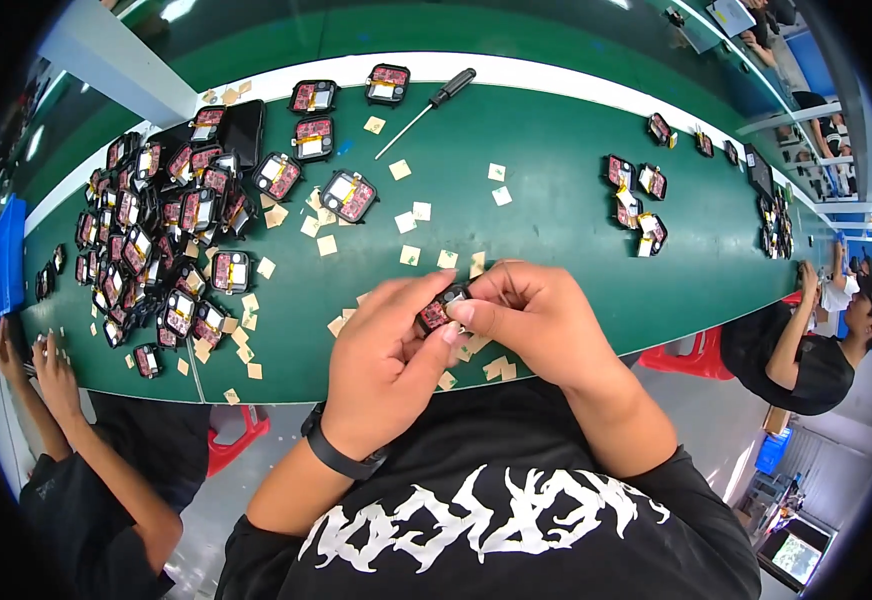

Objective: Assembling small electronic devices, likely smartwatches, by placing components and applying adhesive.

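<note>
Just over the near edge of the green table, my left hand (381, 350) is closed around a small black-cased electronic unit (435, 314) with a red circuit board. My right hand (541, 320) pinches the right side of the same unit, its thumb lying across the top. The fingers cover much of the unit, so whether a small part is also between them cannot be made out. Small cream paper squares (409, 256) lie just beyond and around my hands.
A big heap of similar units (136, 240) fills the table's left. Several single units (348, 196) lie beside it. A screwdriver (426, 113) rests near the far edge. More units (653, 181) are at the right. Co-workers sit on both sides; one's hands (54, 378) are at far left.
</note>
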Demonstrator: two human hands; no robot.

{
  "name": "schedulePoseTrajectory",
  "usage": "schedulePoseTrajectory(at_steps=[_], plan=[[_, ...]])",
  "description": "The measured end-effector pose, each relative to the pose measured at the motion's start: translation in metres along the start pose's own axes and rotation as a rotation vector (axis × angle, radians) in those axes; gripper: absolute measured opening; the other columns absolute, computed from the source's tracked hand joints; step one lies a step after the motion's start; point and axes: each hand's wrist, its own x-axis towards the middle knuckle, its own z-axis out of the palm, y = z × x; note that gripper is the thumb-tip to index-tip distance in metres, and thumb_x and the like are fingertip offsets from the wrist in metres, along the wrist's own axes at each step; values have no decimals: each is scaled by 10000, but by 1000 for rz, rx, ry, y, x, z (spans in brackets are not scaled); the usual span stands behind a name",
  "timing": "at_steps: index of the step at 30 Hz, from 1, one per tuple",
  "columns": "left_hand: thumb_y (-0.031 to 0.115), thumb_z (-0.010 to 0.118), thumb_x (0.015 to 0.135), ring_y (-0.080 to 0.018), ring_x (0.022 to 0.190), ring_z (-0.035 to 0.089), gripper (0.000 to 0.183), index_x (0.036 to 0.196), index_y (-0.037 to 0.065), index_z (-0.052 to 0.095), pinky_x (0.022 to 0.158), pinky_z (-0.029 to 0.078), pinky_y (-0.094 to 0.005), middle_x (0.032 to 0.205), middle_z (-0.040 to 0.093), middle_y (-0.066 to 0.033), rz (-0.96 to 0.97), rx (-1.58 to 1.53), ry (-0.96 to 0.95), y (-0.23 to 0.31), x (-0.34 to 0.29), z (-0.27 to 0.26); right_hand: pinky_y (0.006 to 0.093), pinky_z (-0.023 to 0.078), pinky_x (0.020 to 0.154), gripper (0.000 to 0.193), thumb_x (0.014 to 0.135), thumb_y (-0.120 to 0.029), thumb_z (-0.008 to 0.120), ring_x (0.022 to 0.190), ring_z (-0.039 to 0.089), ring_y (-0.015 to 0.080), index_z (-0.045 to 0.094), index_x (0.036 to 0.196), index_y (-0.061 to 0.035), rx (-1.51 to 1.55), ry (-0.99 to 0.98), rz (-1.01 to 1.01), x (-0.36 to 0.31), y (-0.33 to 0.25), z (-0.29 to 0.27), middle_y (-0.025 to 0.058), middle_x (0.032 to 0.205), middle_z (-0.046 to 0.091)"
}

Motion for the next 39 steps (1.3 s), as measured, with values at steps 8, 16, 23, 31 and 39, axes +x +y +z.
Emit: schedulePoseTrajectory(at_steps=[8,16,23,31,39], plan=[[3,589,999,-68,626,639,292,1282,-35,651,576,517,-231,860,695,-37,-251,83,-104,12,-1,-6,208,396,531,191,949,-164,794,632,525,7,697,911,-4,-101,-109,14,-2,7,-12,-23,737,665],[15,527,1010,-85,691,646,424,1427,-57,553,625,527,-241,943,688,-73,-280,-88,-161,14,-2,-10,213,361,523,206,950,-174,793,614,462,-5,679,882,-16,-68,-116,16,-3,2,-14,-65,696,588],[-31,512,974,-134,727,685,442,1412,-54,567,668,550,-270,968,694,-113,-80,109,-202,1,-7,-9,199,299,523,203,936,-101,795,619,428,-15,626,849,-27,-90,-118,-9,-5,4,-18,-84,714,540],[-12,646,932,-237,751,698,417,1345,-48,600,712,561,-321,1009,712,-167,97,471,39,28,-19,-13,227,361,536,162,911,-105,801,656,488,13,712,1020,-25,-341,146,-371,-9,1,-41,-39,776,615],[91,546,1078,-114,820,644,218,1253,-37,523,679,507,-227,1030,669,-117,442,778,891,45,-38,-139,275,403,663,463,890,-124,805,853,528,147,639,1318,-57,-1047,930,-445,-32,11,-133,56,1213,640]])
